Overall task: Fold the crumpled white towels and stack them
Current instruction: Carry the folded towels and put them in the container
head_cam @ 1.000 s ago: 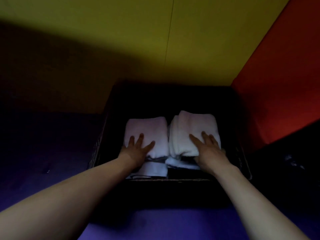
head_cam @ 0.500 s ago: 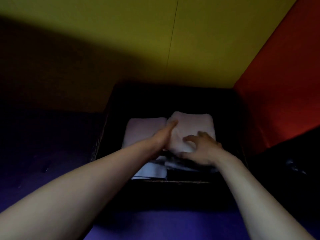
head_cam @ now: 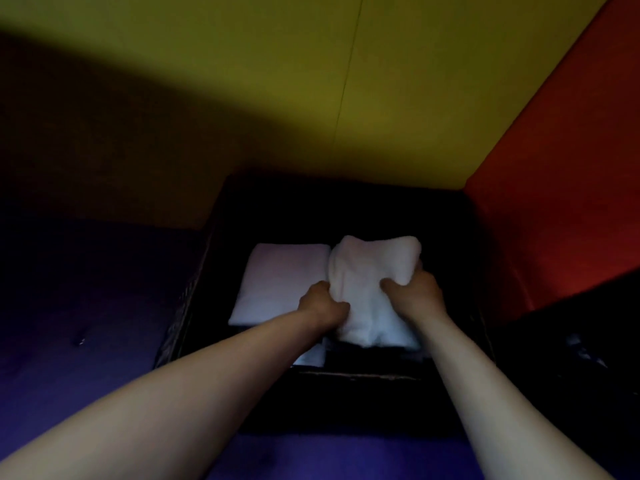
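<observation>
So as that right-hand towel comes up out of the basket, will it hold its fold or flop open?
The right-hand towel probably sags: it already bunches where the left hand and right hand pinch it. It looks soft and light, so its loose lower edge may well droop. The flat left towel should stay put.

The lone head camera is looking forward and down from the person's head, sitting close above both forearms and facing the dark basket (head_cam: 194,306) against the yellow wall (head_cam: 346,81).
</observation>
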The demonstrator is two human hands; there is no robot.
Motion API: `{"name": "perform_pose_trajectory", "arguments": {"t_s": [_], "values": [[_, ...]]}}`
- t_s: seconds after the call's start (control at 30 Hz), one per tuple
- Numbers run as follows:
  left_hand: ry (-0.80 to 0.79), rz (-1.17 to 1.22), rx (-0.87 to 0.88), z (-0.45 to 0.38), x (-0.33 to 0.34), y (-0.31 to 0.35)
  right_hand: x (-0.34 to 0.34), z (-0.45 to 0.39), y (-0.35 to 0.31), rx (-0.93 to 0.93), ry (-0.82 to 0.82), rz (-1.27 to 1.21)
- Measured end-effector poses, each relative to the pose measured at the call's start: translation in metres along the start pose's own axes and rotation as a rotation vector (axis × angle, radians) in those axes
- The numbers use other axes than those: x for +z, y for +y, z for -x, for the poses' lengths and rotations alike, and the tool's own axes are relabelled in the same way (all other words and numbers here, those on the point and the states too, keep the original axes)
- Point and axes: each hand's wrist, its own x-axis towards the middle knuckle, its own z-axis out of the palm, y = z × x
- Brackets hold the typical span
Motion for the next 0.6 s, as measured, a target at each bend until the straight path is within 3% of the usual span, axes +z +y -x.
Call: {"name": "perform_pose_trajectory", "arguments": {"t_s": [0.1,0.2,0.27,0.33,0.4,0.5,0.6], "values": [[0.036,0.269,-0.046,0.011,-0.011,0.006,-0.004,0.013,-0.03,-0.145,-0.074,-0.188],[0.271,0.395,0.061,0.03,-0.043,0.01,-0.004,0.029,-0.066,-0.195,-0.204,-0.483],[0.504,0.339,0.198,0.043,-0.073,0.003,0.002,0.032,-0.088,-0.17,-0.292,-0.657],[0.622,0.195,0.324,0.058,-0.101,-0.006,0.02,0.028,-0.099,-0.091,-0.338,-0.741],[0.642,-0.196,0.353,0.063,-0.112,-0.017,0.048,0.019,-0.094,-0.04,-0.332,-0.664],[0.431,-0.816,0.298,0.054,-0.098,-0.037,0.079,0.012,-0.064,-0.127,-0.255,-0.234],[0.059,-0.98,0.288,0.034,-0.077,-0.057,0.081,0.021,-0.033,-0.371,-0.172,0.186]]}}
